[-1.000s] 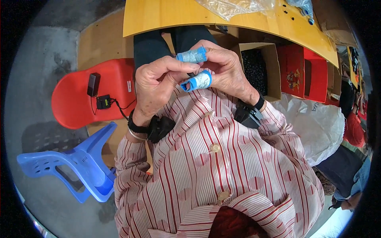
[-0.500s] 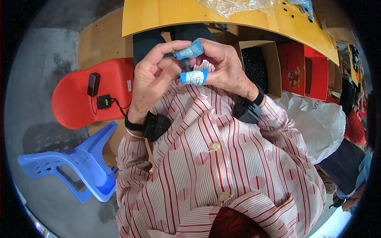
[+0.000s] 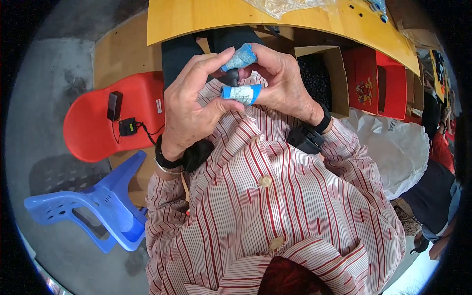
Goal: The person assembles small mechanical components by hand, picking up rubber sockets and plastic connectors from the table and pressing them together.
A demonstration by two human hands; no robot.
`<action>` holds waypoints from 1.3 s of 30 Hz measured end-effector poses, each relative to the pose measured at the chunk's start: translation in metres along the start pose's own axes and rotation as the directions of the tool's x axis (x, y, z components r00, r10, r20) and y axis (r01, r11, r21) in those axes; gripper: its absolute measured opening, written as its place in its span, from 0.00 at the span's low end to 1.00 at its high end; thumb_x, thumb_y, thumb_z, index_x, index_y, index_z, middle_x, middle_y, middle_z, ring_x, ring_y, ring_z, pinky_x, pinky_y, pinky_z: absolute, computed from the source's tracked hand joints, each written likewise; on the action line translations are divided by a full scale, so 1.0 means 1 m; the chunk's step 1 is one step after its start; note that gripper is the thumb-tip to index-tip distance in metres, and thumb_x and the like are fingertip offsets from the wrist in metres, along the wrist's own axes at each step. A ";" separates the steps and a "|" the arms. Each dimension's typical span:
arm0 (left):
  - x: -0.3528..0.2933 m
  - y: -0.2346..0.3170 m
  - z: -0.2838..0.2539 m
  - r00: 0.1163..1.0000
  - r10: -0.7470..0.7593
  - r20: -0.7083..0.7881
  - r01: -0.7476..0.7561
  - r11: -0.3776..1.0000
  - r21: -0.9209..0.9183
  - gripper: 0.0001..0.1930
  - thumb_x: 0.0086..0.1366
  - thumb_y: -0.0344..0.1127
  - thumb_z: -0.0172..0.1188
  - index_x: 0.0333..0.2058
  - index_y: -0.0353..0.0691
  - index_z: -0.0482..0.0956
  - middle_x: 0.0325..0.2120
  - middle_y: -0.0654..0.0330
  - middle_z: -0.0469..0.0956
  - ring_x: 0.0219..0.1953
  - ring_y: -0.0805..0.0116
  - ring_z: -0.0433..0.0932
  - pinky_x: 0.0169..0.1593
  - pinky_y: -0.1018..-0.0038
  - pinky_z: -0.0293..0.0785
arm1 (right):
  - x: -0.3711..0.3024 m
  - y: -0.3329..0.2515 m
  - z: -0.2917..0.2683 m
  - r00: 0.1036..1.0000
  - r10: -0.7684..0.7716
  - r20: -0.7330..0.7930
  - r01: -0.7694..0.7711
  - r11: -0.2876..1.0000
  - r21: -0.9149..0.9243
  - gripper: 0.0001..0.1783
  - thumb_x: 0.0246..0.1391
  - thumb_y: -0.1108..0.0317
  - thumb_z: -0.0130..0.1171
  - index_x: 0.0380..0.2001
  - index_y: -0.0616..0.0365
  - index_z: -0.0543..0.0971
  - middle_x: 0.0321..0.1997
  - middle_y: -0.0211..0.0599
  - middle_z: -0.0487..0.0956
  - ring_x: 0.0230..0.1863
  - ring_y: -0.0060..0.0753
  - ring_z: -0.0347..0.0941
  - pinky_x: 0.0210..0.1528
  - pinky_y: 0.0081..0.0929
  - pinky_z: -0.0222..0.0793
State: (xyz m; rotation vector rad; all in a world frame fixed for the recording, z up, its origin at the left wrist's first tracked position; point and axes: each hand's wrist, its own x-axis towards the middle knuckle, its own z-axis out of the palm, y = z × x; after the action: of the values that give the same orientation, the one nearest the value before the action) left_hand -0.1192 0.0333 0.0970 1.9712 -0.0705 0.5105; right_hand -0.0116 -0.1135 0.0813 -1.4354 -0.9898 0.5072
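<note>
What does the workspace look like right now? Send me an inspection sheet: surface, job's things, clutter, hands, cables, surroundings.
Surface: yellow wooden table, beyond the hands.
Job's things: small dark piece between left hand and right hand; which grips it is unclear.
Clutter: clear plastic and small dark bits on the table; black box on the red seat.
Hands: both have bent fingers; blue wraps cover the right thumb and one right finger.
Cables: black cord on the red seat; far end unclear.
Surroundings: blue plastic seat at left; cardboard box and white sack at right.
</note>
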 end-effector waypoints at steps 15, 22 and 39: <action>0.002 0.003 0.001 0.998 0.067 -0.015 -0.067 0.997 0.028 0.31 0.41 0.43 0.70 0.45 0.36 0.74 0.35 0.55 0.76 0.35 0.63 0.76 0.39 0.74 0.72 | -0.001 -0.004 0.002 0.995 -0.096 -0.037 0.095 0.995 -0.017 0.20 0.35 0.63 0.71 0.30 0.57 0.74 0.24 0.28 0.72 0.26 0.21 0.70 0.28 0.18 0.65; 0.002 -0.002 0.004 0.997 0.059 -0.052 -0.060 0.998 -0.022 0.29 0.41 0.40 0.71 0.43 0.36 0.75 0.34 0.55 0.76 0.35 0.64 0.77 0.39 0.75 0.73 | 0.001 -0.002 0.005 0.995 -0.064 -0.077 0.064 0.998 0.002 0.20 0.35 0.64 0.71 0.31 0.59 0.74 0.23 0.28 0.71 0.25 0.20 0.71 0.27 0.19 0.66; -0.001 -0.009 -0.008 0.948 -0.281 0.152 0.314 0.728 -0.610 0.25 0.58 0.42 0.60 0.49 0.32 0.67 0.38 0.59 0.74 0.39 0.72 0.72 0.47 0.77 0.68 | 0.012 0.000 -0.014 0.980 -0.198 0.018 0.199 0.976 -0.087 0.22 0.34 0.67 0.73 0.35 0.60 0.76 0.31 0.30 0.73 0.31 0.20 0.70 0.34 0.19 0.67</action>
State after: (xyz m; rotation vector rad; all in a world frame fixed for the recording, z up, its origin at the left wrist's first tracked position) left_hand -0.1202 0.0443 0.0920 1.2920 0.0445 0.1809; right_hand 0.0062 -0.1115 0.0863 -1.3951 -1.1617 0.3275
